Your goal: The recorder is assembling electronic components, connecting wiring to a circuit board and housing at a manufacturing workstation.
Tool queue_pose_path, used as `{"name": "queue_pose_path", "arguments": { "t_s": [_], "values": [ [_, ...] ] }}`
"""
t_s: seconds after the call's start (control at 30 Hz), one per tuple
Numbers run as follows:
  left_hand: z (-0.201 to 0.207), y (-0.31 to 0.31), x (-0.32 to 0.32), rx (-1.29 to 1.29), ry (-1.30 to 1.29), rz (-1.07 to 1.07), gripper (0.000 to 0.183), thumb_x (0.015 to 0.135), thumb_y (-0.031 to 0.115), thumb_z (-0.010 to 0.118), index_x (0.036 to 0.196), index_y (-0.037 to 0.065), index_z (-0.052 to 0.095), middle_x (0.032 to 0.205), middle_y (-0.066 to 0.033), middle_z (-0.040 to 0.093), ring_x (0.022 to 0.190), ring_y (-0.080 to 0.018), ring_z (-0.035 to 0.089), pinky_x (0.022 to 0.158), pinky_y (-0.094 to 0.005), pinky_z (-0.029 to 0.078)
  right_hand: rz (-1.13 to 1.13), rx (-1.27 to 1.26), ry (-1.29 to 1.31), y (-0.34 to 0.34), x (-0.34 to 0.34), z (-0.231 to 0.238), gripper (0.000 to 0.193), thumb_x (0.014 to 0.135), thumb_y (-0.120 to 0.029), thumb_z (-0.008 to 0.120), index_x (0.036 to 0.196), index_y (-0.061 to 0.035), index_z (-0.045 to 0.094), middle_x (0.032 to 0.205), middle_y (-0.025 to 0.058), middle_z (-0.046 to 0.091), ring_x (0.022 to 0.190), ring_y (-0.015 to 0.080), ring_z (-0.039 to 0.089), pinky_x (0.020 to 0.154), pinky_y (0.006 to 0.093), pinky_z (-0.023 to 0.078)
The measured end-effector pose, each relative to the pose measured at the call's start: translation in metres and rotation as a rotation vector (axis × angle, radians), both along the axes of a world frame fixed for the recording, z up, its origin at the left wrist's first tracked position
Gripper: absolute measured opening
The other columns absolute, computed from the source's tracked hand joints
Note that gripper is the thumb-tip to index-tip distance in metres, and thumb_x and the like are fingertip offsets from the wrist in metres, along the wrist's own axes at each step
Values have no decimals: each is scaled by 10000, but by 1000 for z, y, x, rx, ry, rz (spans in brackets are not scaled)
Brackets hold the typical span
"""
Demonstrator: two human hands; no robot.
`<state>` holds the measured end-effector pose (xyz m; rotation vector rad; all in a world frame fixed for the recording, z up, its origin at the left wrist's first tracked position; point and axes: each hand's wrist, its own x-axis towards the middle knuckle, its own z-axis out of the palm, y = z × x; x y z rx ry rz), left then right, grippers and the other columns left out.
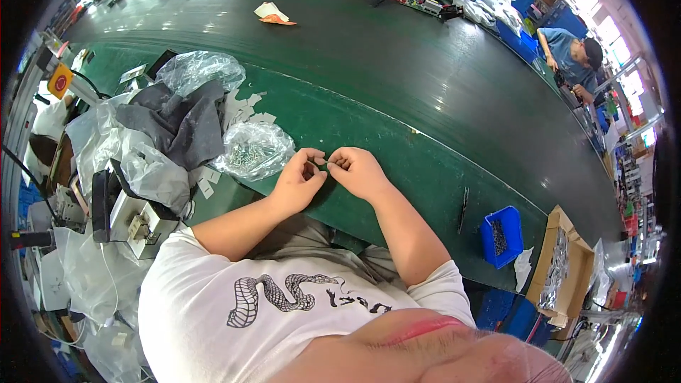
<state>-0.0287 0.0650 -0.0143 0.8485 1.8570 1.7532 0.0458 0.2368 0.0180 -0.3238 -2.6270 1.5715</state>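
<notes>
My left hand (296, 183) and my right hand (360, 173) come together over the front of the green bench, fingertips nearly meeting. Both have curled fingers, thumb close to forefinger. Whatever lies in their grip, if anything, is too small to make out. Just left of my left hand rests a clear plastic bag (250, 154) of small metal parts that look like screws. Small pale flat pieces (245, 108) are scattered behind that bag.
Dark grey cloth (174, 124) and crumpled plastic lie at left, beside a boxy device (138, 227). At right are a slim dark tool (463, 210), a blue bin (505, 255) of dark small parts and a cardboard box (586, 266). Beyond runs a dark conveyor (369, 64); a person (578, 57) works across it.
</notes>
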Motion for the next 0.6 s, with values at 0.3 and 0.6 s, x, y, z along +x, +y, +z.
{"name": "queue_pose_path", "arguments": {
  "t_s": [0.3,0.6],
  "values": [
    [-5,-1,0,20,21,5,381,849,6,664,1198,47,518,1049,-35,547,796,-80,514,683,-229,450,-3,-4,7,0,0,-1,159,851,-154,684,916,-10,677,789,104,664,701,196,638,660,334,509],
    [-4,0,-1,10,64,6,392,843,2,664,1204,48,519,1057,-41,553,802,-90,527,686,-237,462,-2,-25,5,2,-2,-2,159,851,-152,687,913,-6,674,796,110,664,710,203,642,664,337,511]
  ]
}}
